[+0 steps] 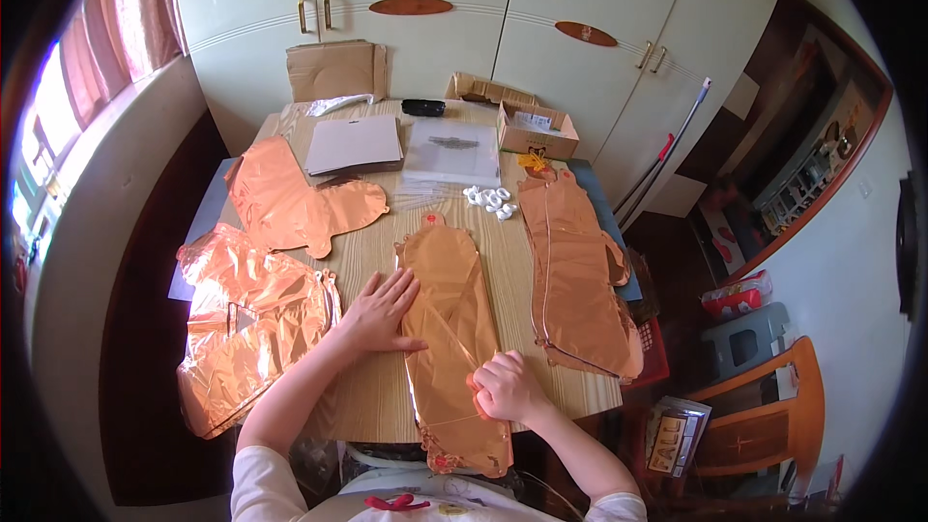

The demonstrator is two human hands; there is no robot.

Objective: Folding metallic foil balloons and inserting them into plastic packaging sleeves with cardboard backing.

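A long folded orange-gold foil balloon (pixel 449 300) lies lengthwise in front of me, its near end reaching past the table's front edge. My left hand (pixel 380 314) rests flat on its left edge, fingers spread. Against its lower right side my right hand (pixel 507 389) is closed in a fist. Bits of bright orange show beside that fist, but what it grips is mostly hidden. More flattened copper foil balloons lie around: one at the far left (pixel 290 198), one at the near left (pixel 251 329), and a stack on the right (pixel 575 271).
Toward the back of the wooden table (pixel 377 391) are a stack of grey-white cards (pixel 355 144), clear plastic bags (pixel 450 150), white rolls of ribbon or tape (pixel 491 199), and an open cardboard box (pixel 537 130). A wooden chair (pixel 773 406) stands to the right.
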